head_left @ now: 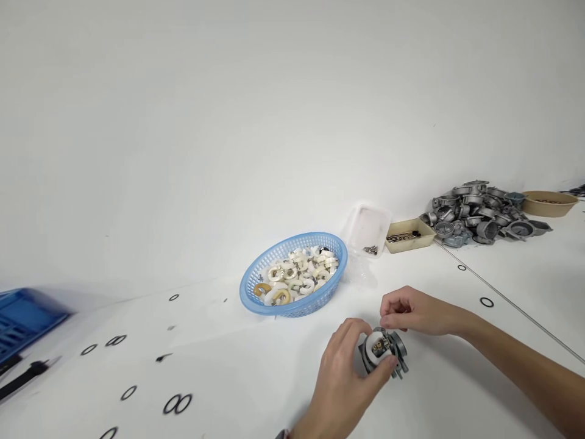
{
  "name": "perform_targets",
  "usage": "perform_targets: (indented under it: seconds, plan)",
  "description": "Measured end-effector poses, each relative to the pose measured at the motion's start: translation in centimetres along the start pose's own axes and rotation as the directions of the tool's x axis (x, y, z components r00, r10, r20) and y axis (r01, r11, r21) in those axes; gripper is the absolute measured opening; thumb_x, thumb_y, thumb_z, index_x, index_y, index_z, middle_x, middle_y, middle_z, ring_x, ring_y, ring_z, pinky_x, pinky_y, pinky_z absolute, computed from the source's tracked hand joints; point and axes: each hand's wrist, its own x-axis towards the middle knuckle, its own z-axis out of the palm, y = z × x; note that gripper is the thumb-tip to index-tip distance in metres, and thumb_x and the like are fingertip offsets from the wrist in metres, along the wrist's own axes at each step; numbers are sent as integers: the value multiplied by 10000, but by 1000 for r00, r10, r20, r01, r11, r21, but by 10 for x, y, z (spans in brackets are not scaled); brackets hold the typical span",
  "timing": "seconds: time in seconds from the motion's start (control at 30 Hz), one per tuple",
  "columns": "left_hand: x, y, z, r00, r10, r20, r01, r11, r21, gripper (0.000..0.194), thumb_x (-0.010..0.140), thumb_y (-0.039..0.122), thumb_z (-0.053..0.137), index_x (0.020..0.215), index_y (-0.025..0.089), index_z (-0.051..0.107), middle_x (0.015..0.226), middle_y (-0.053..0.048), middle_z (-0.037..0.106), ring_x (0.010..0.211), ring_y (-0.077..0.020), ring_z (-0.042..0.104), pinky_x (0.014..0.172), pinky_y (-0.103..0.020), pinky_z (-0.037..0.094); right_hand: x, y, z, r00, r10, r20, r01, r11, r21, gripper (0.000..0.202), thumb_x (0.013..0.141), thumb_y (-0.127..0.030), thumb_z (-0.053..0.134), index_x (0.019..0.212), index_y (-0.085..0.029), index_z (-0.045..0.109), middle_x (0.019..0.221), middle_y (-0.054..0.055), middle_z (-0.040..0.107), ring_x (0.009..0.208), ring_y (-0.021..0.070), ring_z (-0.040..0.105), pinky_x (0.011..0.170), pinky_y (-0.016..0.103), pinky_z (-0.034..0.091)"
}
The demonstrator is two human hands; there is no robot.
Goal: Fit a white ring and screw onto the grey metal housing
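A blue basket (320, 300) lay at eleven o'clock from the left hand (340, 375), whose grip pinched the metal part (380, 349) over the counter (228, 378). At the part's twelve o'clock, the right hand (410, 312) had its grip pressed together, any contents too small to tell.

Your left hand (350, 366) curved in firm grip; your right hand (406, 311) held fingertips (387, 321) pinched just beside, forearm (516, 361) slanted toward lower right.
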Motion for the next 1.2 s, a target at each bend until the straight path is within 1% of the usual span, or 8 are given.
perform_targets:
  seconds: [0.17,0.3,0.47,0.67,0.83,0.93,1.1,1.2]
  plan:
    - [1,1,2,1000,-7,-21,7,1000,-3,155,830,316,667,893,248,543,898,-12,601,805,-225,606,640,-322,533,2,1,5,1000,15,22,-16,999,30,344,836,-486,773,772,-175,639,593,-77,436,581,96,325,546,261,240]
    - [1,3,2,1000,7,-28,-6,999,35,147,842,319,660,889,246,541,870,-1,596,791,-218,600,673,-328,510,2,0,7,999,15,30,-17,999,50,364,817,-509,783,771,-175,643,604,-67,457,591,100,338,550,263,240]
    - [1,5,1,998,50,-35,-47,995,89,155,825,263,681,891,246,541,857,14,603,784,-206,587,714,-329,474,0,0,1,1000,13,24,-14,1000,23,373,853,-519,734,750,-176,629,614,-59,461,597,104,340,555,265,243]
    - [2,4,2,998,68,2,-68,994,86,212,797,179,725,923,245,567,934,8,626,832,-206,608,760,-329,471,-2,1,-4,999,23,49,-24,999,24,296,872,-434,716,751,-176,637,615,-60,462,597,103,336,561,273,240]
    - [1,3,2,998,71,-1,-70,995,70,207,801,181,722,923,242,567,940,10,627,833,-197,608,756,-318,474,-1,-3,-3,995,58,78,-64,996,68,303,858,-428,725,727,-177,619,576,-80,419,553,87,294,533,268,205]
    - [1,4,1,997,80,-10,-79,995,68,187,812,199,711,923,242,568,936,9,630,823,-194,603,746,-314,477,0,-3,-2,993,75,93,-83,993,87,320,853,-451,733,732,-180,615,573,-82,419,543,84,295,527,266,207]
    - [2,4,2,997,66,-27,-64,995,81,165,820,228,698,913,245,564,904,14,624,795,-195,592,741,-323,468,2,3,0,999,20,50,-24,997,75,362,829,-519,768,792,-174,663,610,-68,444,590,99,322,555,264,235]
    - [3,3,3,998,51,-28,-49,995,85,159,824,234,690,918,248,562,898,15,626,799,-200,598,751,-329,464,4,6,3,1000,-16,22,15,999,49,361,846,-534,748,833,-177,698,616,-60,443,601,108,333,566,271,247]
